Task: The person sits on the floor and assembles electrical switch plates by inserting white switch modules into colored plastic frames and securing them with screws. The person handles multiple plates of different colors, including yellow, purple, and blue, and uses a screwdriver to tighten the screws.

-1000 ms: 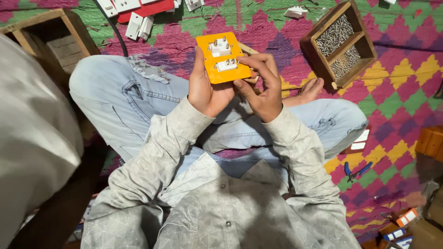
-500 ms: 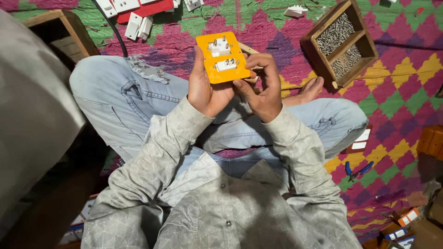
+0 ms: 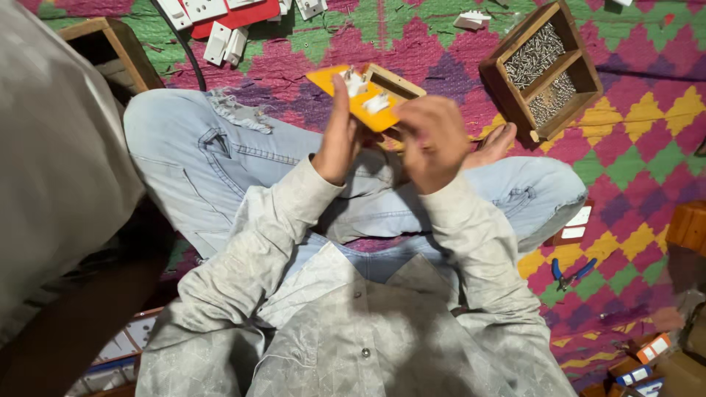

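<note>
Pretty tight in front: the wooden screw box [image 3: 543, 68] sits right of the hands, near the bare foot [image 3: 498, 144], and a small wooden frame [image 3: 393, 81] lies just behind the orange plate [image 3: 351, 94]. Open mat [image 3: 294, 62] stretches between that plate and the white switch parts [image 3: 226, 43] up top.

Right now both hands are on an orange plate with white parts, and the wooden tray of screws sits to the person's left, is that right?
Not quite. In the head view the wooden tray lies to the person's right. Both hands, left and right, do hold the orange plate.
</note>
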